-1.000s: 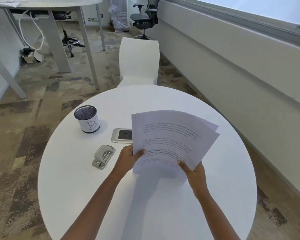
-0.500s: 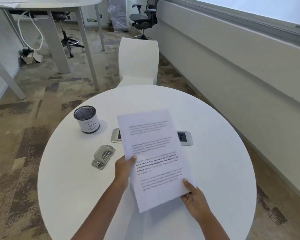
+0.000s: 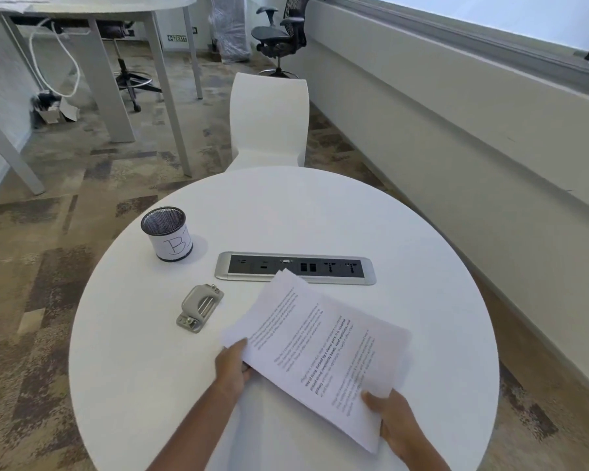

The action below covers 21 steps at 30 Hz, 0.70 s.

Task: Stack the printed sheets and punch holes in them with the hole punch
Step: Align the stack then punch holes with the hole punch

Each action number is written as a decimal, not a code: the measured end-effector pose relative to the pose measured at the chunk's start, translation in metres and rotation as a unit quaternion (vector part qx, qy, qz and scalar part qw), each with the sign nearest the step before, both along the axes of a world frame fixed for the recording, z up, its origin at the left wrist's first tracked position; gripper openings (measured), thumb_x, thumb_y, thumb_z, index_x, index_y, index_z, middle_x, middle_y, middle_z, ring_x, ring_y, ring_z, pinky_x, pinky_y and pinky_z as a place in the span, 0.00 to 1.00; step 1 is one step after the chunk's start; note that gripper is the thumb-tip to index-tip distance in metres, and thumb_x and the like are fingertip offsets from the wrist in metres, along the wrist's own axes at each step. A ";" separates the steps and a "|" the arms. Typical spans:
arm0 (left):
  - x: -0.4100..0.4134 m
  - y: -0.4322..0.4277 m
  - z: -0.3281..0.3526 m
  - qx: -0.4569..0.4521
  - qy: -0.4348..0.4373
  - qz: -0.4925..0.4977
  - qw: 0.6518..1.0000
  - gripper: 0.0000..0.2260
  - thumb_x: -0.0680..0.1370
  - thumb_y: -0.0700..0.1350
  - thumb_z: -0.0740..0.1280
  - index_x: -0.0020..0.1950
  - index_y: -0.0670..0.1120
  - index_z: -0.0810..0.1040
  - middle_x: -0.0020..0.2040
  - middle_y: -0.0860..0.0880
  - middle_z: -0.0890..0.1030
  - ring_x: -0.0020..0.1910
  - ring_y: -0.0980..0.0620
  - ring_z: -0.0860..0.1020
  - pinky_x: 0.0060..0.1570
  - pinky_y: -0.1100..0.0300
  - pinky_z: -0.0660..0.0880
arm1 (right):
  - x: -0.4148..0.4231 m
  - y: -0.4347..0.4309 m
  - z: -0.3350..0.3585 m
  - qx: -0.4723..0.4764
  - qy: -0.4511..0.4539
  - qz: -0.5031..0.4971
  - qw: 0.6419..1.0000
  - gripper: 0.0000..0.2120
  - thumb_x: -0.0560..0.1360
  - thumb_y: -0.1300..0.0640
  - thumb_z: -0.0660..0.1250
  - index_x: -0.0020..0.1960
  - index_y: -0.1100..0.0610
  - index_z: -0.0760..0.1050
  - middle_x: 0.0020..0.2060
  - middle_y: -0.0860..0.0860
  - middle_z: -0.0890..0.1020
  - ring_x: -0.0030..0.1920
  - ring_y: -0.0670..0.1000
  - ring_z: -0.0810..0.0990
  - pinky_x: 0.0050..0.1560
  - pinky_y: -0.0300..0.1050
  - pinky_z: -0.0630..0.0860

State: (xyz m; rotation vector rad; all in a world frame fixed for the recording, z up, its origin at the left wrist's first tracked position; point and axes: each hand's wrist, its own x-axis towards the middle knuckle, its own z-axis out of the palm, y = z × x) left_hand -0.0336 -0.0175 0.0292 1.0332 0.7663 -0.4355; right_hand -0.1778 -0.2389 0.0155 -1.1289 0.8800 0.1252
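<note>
A stack of printed sheets (image 3: 323,348) is held low over the round white table (image 3: 320,212), turned at a slant with its long edge toward me. My left hand (image 3: 232,365) grips the stack's near left edge, thumb on top. My right hand (image 3: 393,421) holds the near right corner. The grey metal hole punch (image 3: 199,308) lies flat on the table to the left of the sheets, a short way beyond my left hand, touched by neither hand.
A black mesh cup (image 3: 168,237) labelled B stands at the table's left. A silver socket strip (image 3: 295,267) is set into the table just beyond the sheets. A white chair (image 3: 269,120) stands across the table; a wall runs along the right.
The sheets went from fanned and upright to a squared stack, then were lowered and rotated clockwise toward the table. The socket strip is now uncovered. Both hands kept their hold.
</note>
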 end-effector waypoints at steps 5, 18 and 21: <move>0.029 0.037 0.007 0.074 -0.026 -0.171 0.982 0.06 0.76 0.43 0.64 0.42 0.42 0.77 0.30 0.49 0.82 0.31 0.51 0.77 0.31 0.62 0.71 | -0.009 -0.034 0.011 -0.057 0.002 0.086 0.995 0.34 0.56 0.56 0.75 0.61 0.63 0.72 0.52 0.60 0.82 0.52 0.61 0.81 0.52 0.57 0.78; 0.061 0.004 0.061 0.146 -0.344 -0.211 0.903 0.11 0.75 0.31 0.63 0.55 0.41 0.75 0.43 0.53 0.82 0.37 0.62 0.81 0.38 0.72 0.77 | 0.058 -0.011 0.077 -0.374 -0.138 0.007 0.917 0.09 0.74 0.64 0.64 0.55 0.61 0.72 0.46 0.55 0.79 0.48 0.56 0.77 0.46 0.48 0.73; 0.062 0.007 0.053 0.159 -0.342 -0.219 0.900 0.08 0.75 0.33 0.64 0.50 0.43 0.78 0.42 0.53 0.82 0.44 0.51 0.79 0.39 0.71 0.77 | 0.061 -0.007 0.071 -0.355 -0.137 0.011 0.925 0.10 0.74 0.66 0.63 0.54 0.60 0.72 0.47 0.54 0.79 0.49 0.56 0.78 0.44 0.43 0.75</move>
